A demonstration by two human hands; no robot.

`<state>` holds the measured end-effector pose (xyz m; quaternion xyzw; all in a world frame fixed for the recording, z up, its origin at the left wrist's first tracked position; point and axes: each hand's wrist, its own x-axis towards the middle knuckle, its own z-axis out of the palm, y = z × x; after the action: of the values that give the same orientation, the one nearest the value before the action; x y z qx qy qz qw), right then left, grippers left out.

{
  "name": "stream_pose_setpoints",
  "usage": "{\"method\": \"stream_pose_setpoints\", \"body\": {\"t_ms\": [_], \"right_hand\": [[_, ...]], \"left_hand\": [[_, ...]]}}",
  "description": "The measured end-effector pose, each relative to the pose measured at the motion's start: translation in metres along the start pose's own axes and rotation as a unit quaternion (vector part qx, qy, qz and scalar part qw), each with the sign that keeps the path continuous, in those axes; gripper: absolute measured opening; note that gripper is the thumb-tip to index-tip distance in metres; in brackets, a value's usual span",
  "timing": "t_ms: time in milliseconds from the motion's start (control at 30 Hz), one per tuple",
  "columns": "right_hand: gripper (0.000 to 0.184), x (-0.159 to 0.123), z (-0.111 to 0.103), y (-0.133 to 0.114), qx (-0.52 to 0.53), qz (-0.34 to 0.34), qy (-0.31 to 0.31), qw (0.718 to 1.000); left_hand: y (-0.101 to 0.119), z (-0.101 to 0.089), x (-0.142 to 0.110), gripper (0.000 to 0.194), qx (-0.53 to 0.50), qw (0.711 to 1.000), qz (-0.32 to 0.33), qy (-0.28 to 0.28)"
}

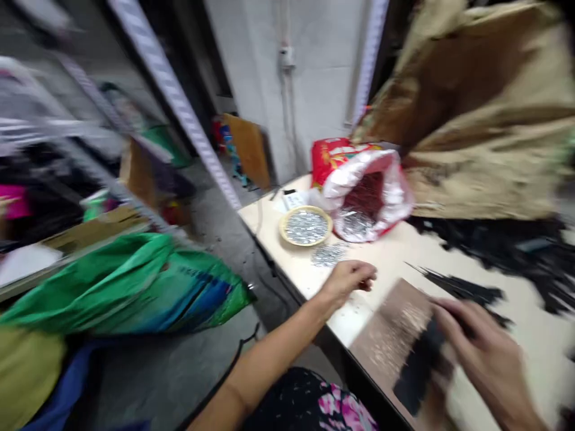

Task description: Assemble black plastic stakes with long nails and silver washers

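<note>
My left hand [349, 278] rests on the pale table [395, 251], its fingers curled together in a loose pinch; what they hold is too small to make out. It sits just below a small heap of shiny metal bits [327, 254]. My right hand [476, 344], blurred by motion, lies over a bundle of thin black strips [420, 365] on a brown board [390, 335], and seems to grip them.
A yellow bowl [306, 226] of silver bits stands beside a red and white bag [363, 191]. More black strips [462, 290] spread to the right. A large brown sack [485, 114] rises behind. A green bag [130, 287] and shelving [90, 149] stand left of the table.
</note>
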<state>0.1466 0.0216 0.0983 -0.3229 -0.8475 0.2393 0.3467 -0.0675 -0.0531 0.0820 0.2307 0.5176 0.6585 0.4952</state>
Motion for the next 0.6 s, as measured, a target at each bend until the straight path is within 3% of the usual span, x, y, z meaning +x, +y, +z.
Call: {"method": "stream_pose_setpoints", "body": {"t_ms": [100,233,600], "right_hand": [[0.02,0.017,0.009,-0.017,0.028,-0.009,-0.009,1.0],[0.02,0.032,0.014,-0.017,0.0,-0.019,-0.012,1.0],[0.017,0.02,0.008,-0.013,-0.133,-0.037,-0.02,0.99]], "left_hand": [[0.002,0.018,0.006,0.024,-0.078,0.99,-0.075,-0.086],[-0.001,0.031,0.018,0.022,-0.191,0.966,-0.155,-0.077],[-0.002,0.047,0.014,0.031,-0.13,0.983,-0.123,-0.046]]}}
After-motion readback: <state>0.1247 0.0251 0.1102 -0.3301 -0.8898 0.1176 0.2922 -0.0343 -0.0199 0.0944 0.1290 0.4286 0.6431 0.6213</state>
